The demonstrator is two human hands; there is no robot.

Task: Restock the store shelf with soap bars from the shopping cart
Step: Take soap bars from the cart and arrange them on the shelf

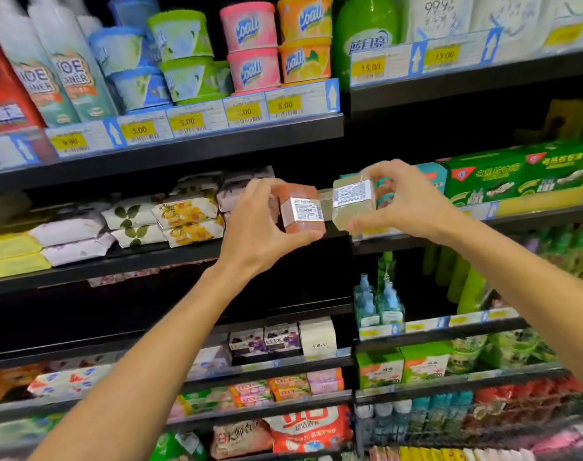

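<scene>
— In front of the black metal store shelf [170, 257], what are you holding?

— Your left hand [255, 227] grips a reddish-brown wrapped soap bar [301, 211], thumb under it and fingers curled over the top, its white barcode label facing you. Your right hand [406, 202] pinches a pale yellow-green translucent soap bar [351, 206] between thumb and fingertips, label also towards you.

— Where do they sit?

— Both bars are raised side by side, just apart, level with the shelf row holding the flower-printed paper-wrapped soaps [187, 216], which lie stacked to your left. Green boxes [516, 174] stand to your right.
</scene>
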